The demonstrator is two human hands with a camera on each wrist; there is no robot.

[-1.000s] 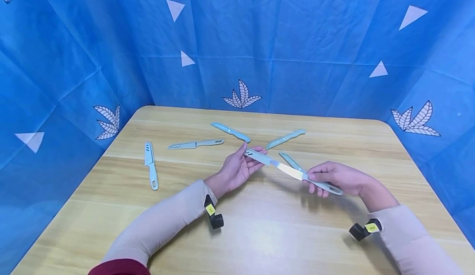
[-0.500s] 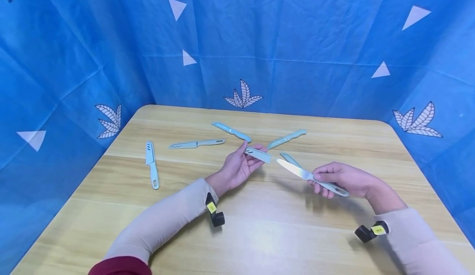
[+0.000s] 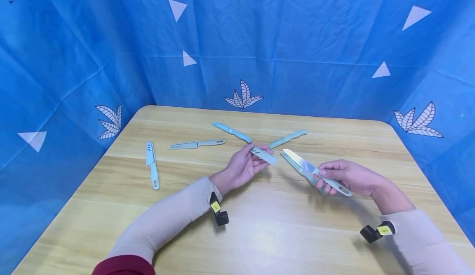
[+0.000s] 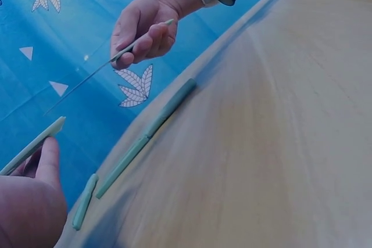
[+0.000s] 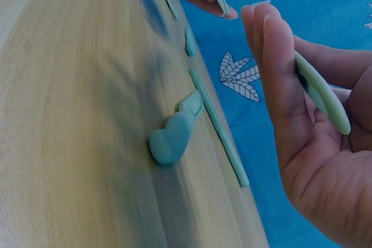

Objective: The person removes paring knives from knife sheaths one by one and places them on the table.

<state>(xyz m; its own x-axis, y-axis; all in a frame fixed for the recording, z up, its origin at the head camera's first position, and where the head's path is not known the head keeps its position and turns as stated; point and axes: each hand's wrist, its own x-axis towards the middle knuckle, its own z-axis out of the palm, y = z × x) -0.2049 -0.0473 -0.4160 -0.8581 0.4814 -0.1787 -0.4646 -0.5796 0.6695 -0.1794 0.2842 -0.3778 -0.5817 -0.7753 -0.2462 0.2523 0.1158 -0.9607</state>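
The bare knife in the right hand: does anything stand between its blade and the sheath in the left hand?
Nothing visible stands between the bare knife and the sheath, only an open gap; the nearest sheathed knife lies on the table, below them.

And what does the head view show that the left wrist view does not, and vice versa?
Only the head view shows the three leftmost sheathed knives and the flat of the bare blade. Only the left wrist view shows that blade edge-on. Both show the right grip holding the knife, the left grip holding a sheath, two other sheathed knives on the table and the curtain.
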